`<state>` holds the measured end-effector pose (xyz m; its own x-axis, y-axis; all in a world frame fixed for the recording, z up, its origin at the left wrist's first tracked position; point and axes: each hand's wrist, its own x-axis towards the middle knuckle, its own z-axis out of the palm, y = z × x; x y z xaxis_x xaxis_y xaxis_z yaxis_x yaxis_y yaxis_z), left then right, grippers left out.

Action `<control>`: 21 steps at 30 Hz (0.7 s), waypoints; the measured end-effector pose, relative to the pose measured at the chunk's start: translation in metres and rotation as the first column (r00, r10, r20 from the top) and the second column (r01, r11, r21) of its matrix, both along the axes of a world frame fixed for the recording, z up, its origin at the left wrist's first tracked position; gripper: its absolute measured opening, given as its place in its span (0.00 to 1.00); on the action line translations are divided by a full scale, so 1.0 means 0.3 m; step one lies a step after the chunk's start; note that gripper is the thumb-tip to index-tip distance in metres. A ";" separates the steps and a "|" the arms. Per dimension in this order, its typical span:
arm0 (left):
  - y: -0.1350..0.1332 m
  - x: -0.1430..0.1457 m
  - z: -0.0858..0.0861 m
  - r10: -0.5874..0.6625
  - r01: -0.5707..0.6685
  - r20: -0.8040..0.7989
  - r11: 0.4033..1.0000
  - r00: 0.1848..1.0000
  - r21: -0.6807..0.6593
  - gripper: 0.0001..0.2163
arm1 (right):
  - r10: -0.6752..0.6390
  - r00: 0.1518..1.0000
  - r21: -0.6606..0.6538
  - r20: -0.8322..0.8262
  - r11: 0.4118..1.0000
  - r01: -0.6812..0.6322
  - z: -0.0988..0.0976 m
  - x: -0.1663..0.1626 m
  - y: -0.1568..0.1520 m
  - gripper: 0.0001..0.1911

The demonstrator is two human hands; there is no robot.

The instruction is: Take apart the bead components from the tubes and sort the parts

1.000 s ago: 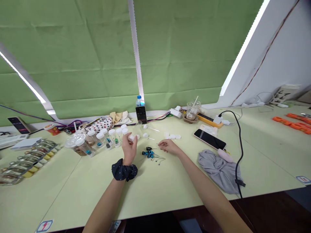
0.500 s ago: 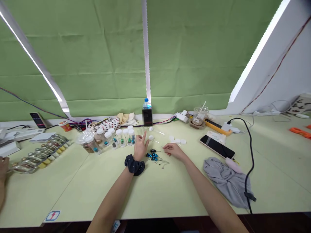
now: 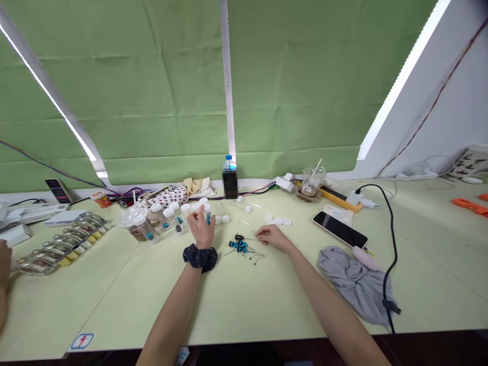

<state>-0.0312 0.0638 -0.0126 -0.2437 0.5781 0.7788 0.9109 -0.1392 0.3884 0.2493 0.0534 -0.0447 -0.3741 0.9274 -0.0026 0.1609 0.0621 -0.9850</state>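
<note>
My left hand (image 3: 201, 229) is over the right end of a row of capped clear vials (image 3: 179, 223) with blue, green and dark pieces inside. Its fingers are bent and apart, and whether they touch a vial is unclear. My right hand (image 3: 272, 237) rests on the table with its fingertips pinched together; anything between them is too small to make out. Just left of those fingertips lies a black-ended piece (image 3: 239, 237) with a thin shaft. Several blue-ended pieces with thin wires (image 3: 241, 247) lie heaped below it.
White round caps (image 3: 278, 221) lie beyond my right hand. A bottle (image 3: 230, 183) stands at the back. To the right are a phone (image 3: 340, 230), a grey cloth (image 3: 354, 279) and a black cable (image 3: 392, 254). Another person's hand (image 3: 4, 259) is at the left edge beside packaged items (image 3: 64, 244).
My left hand has moved left from the loose white caps to the vial row, its fingers now more bent. Small white caps sit in different spots. My right hand has stayed put.
</note>
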 end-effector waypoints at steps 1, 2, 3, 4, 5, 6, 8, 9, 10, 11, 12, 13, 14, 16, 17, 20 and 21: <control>-0.001 0.002 -0.003 -0.015 0.015 -0.027 1.000 1.000 0.009 0.22 | -0.004 1.000 0.001 0.001 1.000 0.004 0.002 -0.001 -0.001 0.13; -0.003 0.006 -0.006 -0.039 0.040 -0.057 0.999 0.998 0.014 0.20 | -0.014 1.000 0.004 0.003 1.000 0.014 0.004 -0.003 -0.003 0.13; -0.005 0.011 -0.008 -0.071 0.072 -0.089 0.997 0.994 0.010 0.18 | -0.034 0.999 0.013 0.006 0.999 0.034 0.007 -0.006 -0.005 0.14; -0.008 0.019 -0.010 -0.116 0.117 -0.123 0.993 0.986 -0.005 0.16 | -0.062 0.998 0.031 0.011 0.998 0.061 0.010 -0.010 -0.007 0.15; -0.012 0.028 -0.010 -0.172 0.169 -0.156 0.985 0.973 -0.029 0.14 | -0.094 0.995 0.058 0.019 0.994 0.093 0.015 -0.015 -0.009 0.16; -0.017 0.038 -0.009 -0.232 0.225 -0.183 0.973 0.956 -0.058 0.13 | -0.131 0.991 0.096 0.028 0.987 0.128 0.021 -0.021 -0.012 0.18; -0.030 0.064 -0.002 -0.331 0.314 -0.212 0.943 0.919 -0.113 0.13 | -0.192 0.981 0.181 0.043 0.967 0.181 0.036 -0.035 -0.020 0.20; -0.039 0.079 0.004 -0.369 0.345 -0.222 0.928 0.903 -0.139 0.13 | -0.203 0.978 0.216 0.048 0.958 0.188 0.046 -0.043 -0.025 0.22; -0.049 0.095 0.012 -0.401 0.371 -0.236 0.914 0.885 -0.164 0.12 | -0.204 0.978 0.243 0.049 0.952 0.187 0.055 -0.051 -0.032 0.23; -0.061 0.112 0.021 -0.431 0.392 -0.256 0.900 0.865 -0.191 0.12 | -0.198 0.979 0.262 0.045 0.948 0.180 0.065 -0.061 -0.039 0.25; -0.074 0.129 0.031 -0.474 0.422 -0.289 0.878 0.832 -0.225 0.11 | -0.188 0.981 0.276 0.039 0.946 0.170 0.074 -0.070 -0.047 0.26; -0.087 0.146 0.040 -0.522 0.455 -0.322 0.851 0.790 -0.262 0.12 | -0.179 0.983 0.287 0.032 0.944 0.162 0.083 -0.079 -0.054 0.27; -0.100 0.162 0.049 -0.572 0.489 -0.347 0.819 0.743 -0.301 0.12 | -0.177 0.984 0.296 0.024 0.941 0.163 0.090 -0.087 -0.061 0.26; -0.121 0.189 0.063 -0.656 0.542 -0.352 0.753 0.668 -0.374 0.15 | -0.194 0.981 0.307 0.005 0.934 0.183 0.100 -0.099 -0.070 0.23; -0.128 0.198 0.068 -0.683 0.556 -0.331 0.726 0.651 -0.404 0.16 | -0.212 0.977 0.309 -0.003 0.929 0.203 0.102 -0.103 -0.072 0.21; -0.137 0.207 0.077 -0.708 0.578 -0.171 0.672 0.685 -0.462 0.17 | -0.291 0.956 0.297 -0.043 0.910 0.290 0.101 -0.105 -0.066 0.21; -0.137 0.206 0.078 -0.709 0.595 -0.089 0.647 0.700 -0.476 0.17 | -0.317 0.947 0.282 -0.057 0.905 0.319 0.098 -0.105 -0.062 0.22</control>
<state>0.0305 0.0229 0.0108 0.4810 0.7655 0.4275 0.7082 -0.6266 0.3253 0.2178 0.0347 -0.0152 -0.0579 0.9580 0.2807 0.2096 0.2866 -0.9349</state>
